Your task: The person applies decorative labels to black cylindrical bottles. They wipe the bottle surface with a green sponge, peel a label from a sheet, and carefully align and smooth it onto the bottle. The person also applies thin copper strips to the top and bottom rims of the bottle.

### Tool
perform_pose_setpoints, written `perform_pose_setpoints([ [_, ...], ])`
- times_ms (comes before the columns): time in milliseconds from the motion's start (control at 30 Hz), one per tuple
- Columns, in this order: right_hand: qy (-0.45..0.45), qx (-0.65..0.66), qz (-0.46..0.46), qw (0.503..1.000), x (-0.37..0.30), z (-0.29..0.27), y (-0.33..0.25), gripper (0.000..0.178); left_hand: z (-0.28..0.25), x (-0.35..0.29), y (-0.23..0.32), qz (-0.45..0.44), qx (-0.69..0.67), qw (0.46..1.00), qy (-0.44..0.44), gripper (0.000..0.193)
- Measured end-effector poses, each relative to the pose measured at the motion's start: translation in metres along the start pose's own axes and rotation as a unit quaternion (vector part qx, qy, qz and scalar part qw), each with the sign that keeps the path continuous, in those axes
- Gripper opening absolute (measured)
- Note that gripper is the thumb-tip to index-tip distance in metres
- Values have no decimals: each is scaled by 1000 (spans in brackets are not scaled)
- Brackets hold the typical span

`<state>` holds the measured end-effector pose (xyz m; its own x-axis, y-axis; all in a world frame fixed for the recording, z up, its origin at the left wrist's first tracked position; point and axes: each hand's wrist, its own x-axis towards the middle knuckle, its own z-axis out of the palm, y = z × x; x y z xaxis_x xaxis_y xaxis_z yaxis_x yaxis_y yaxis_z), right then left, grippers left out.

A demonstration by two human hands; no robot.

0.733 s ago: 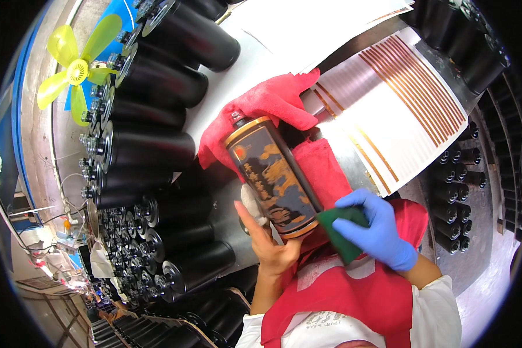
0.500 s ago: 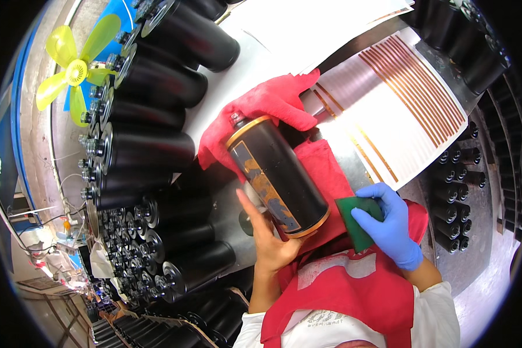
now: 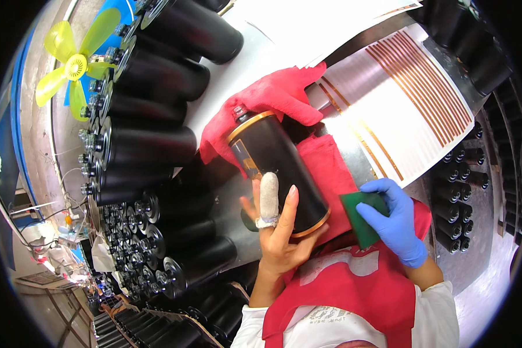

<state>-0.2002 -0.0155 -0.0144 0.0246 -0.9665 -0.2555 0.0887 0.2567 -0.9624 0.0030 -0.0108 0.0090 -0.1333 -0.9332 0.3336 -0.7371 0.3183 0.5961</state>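
Note:
A black bottle (image 3: 281,168) with gold bands at both ends and a clear threaded neck lies slanted on red cloth (image 3: 325,174). My left hand (image 3: 281,243) is at its lower left side, fingers stretched apart. One finger wears a white cloth finger cover (image 3: 269,197). The hand hides most of the gold-framed decorated panel (image 3: 245,158); whether the fingertips press on the bottle, I cannot tell. To the right of the bottle, my right hand (image 3: 391,217), in a blue glove, grips a flat green scraper (image 3: 359,223), apart from the bottle.
Many black bottles (image 3: 151,133) lie stacked along the left, beside a yellow-green fan (image 3: 75,66). A white sheet with copper-coloured strips (image 3: 383,116) lies at the right, and more white paper (image 3: 307,23) at the back. Small black bottles (image 3: 455,197) stand at far right.
My left hand has turned and lifted over the bottle's panel, its fingers now spread upward and covering much of it. My right hand keeps the green scraper in nearly the same place.

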Motion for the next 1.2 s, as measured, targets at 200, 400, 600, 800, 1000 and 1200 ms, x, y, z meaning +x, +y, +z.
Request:
perform_pose_setpoints([
  [200, -12, -18, -7, 1000, 3, -1, -2, 24, -6, -1, -5, -13, -130, 991, -17, 61],
  [400, -8, 19, 6, 1000, -2, -1, -5, 24, -3, -3, -1, -41, -139, 989, -4, 59],
  [600, -5, -2, -16, 1000, -4, -3, -4, 24, -1, 3, 9, -34, -144, 989, 16, 64],
  [800, -24, 3, -7, 1000, -8, -4, -7, 24, 7, 3, 11, -35, -61, 996, 60, 57],
  [1000, -14, 7, -12, 1000, -10, -9, -2, 26, -2, 5, 13, -46, -102, 993, 28, 58],
  [1200, -67, 97, 46, 992, -13, -12, -13, 34, 7, 0, 1, -7, -6, 999, 53, 66],
])
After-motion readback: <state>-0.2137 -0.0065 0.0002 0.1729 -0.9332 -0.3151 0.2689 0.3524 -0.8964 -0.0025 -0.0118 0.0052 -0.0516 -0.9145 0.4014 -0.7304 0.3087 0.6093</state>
